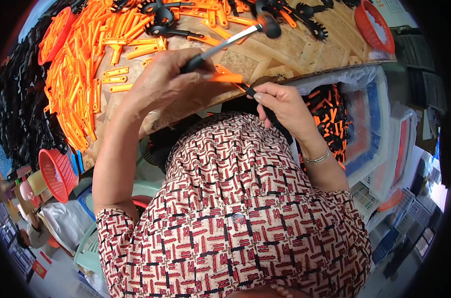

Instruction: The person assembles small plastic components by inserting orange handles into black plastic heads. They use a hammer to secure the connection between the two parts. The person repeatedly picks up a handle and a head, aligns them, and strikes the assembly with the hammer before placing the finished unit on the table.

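Observation:
My left hand [163,79] is closed around the black grip of a hammer [235,39], whose metal shaft slants up and right to a dark rounded head. From beside its fingers an orange handle [228,78] sticks out to the right; whether those fingers also grip it is hard to see. At the table's front edge my right hand [282,107] pinches a black utensil piece [250,91], its tip next to the orange handle. Whether the two parts are joined cannot be made out. Several loose orange handles [115,75] lie left of my left hand.
A big heap of orange handles [76,94] covers the table's left side, with black utensil parts [22,94] beyond. Black utensils [161,17] lie at the back. Red baskets [374,27] stand around. A lined crate [369,124] at my right holds black-and-orange pieces [330,116].

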Demonstrator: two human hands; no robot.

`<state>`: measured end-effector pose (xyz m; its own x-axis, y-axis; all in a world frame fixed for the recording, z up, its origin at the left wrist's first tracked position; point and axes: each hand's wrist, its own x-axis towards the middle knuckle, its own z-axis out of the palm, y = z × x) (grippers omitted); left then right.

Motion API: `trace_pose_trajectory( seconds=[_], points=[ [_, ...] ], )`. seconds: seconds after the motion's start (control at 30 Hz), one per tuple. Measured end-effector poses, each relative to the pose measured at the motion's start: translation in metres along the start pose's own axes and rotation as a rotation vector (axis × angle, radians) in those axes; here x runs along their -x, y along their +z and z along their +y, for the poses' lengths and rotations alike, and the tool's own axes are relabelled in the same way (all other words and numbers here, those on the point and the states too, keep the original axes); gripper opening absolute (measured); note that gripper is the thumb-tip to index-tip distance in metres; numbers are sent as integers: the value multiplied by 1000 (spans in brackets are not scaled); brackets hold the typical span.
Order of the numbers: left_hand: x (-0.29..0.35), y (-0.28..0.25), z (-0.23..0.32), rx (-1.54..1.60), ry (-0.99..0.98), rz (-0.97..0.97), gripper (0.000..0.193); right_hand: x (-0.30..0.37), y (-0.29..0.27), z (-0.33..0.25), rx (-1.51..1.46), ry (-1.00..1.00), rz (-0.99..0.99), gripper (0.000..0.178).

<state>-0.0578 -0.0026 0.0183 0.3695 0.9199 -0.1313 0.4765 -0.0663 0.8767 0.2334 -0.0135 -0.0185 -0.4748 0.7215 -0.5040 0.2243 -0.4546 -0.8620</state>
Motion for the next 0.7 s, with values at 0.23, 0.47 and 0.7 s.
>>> trace_pose_trajectory(
  seconds=[0.23,0.47,0.7],
  points=[
    [-26,21,7,-154,6,-186,16,9,-3,7,-41,-3,28,24],
    [-43,23,10,-347,90,-178,18,4,-5,12,-36,-17,9,27],
    [-59,25,22,-614,236,-175,25,-2,-6,8,9,-17,-65,35]
  ],
)
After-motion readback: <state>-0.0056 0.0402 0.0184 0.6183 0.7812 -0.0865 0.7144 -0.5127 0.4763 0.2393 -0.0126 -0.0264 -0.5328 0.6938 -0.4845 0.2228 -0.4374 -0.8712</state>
